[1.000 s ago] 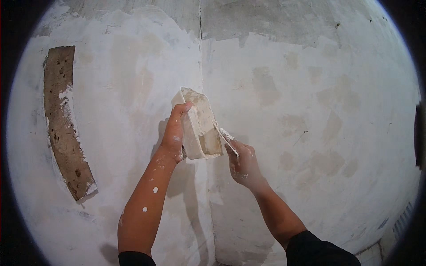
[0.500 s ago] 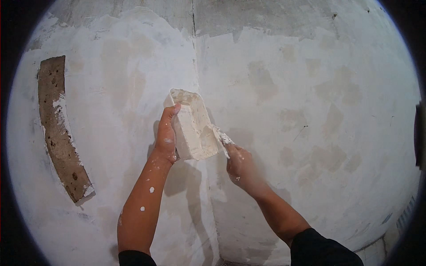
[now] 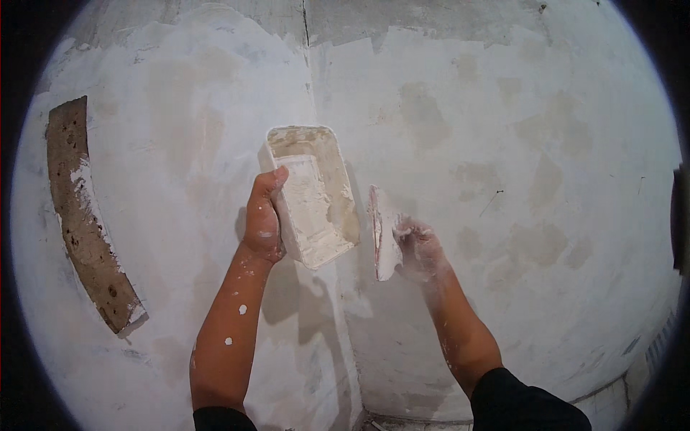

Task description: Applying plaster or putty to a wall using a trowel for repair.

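My left hand grips the left side of a white rectangular tub, its thumb hooked over the rim. The tub tilts toward me, and cream-white plaster coats its inside. In my right hand is a flat scraper, held by its back with the blade edge roughly upright. White plaster smears cover the scraper and my fingers. A small gap separates the scraper from the tub's right wall. The right hand is slightly blurred.
Two plastered walls meet at a corner behind the tub. A bare brown strip runs down the left wall. Damp-looking patches and a thin nail mark the right wall. At lower right lies a floor edge.
The scraper has come away from the tub's right rim and moved right, turning more upright. The tub has shifted slightly, showing more of its inside.
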A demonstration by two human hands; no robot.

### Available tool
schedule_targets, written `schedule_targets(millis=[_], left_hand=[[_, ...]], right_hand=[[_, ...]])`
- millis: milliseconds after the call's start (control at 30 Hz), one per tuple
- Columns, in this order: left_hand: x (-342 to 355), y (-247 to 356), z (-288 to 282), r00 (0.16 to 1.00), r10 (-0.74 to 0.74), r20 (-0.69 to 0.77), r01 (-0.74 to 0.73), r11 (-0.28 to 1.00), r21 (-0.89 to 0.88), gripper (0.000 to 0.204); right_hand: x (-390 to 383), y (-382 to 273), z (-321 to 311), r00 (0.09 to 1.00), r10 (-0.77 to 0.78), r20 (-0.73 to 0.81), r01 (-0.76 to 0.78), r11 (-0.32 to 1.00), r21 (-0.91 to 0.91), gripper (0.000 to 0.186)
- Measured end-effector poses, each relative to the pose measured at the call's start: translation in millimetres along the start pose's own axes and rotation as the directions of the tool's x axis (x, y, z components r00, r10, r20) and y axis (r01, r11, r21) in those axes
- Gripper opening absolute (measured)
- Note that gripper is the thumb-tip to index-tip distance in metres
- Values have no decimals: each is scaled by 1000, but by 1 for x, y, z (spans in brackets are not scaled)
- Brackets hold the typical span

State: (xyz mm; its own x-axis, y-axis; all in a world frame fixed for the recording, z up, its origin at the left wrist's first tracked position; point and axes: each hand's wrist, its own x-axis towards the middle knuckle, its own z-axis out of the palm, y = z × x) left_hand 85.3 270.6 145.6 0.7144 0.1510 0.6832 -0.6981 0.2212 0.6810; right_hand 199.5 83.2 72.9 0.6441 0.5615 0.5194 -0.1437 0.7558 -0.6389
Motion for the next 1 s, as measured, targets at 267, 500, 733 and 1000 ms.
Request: schedule_targets(millis=[267,500,733,1000], left_hand=[[-5,-12,-1,999,2,-48,2,996,86,60],[-4,-9,-9,1000,-26,-5,26,999,19,56],[-2,-9,-6,999,-39,29,37,997,70,60],[-6,-4,16,1000,29,-9,-24,922,387,64]], right_hand=[[40,57,-25,969,167,184,-206,954,219,26],[49,73,-14,990,143,-14,-140,980,141,27],[56,69,-31,993,74,-90,-65,993,96,23],[27,-3,-32,851,-509,-131,404,793,-456,12]])
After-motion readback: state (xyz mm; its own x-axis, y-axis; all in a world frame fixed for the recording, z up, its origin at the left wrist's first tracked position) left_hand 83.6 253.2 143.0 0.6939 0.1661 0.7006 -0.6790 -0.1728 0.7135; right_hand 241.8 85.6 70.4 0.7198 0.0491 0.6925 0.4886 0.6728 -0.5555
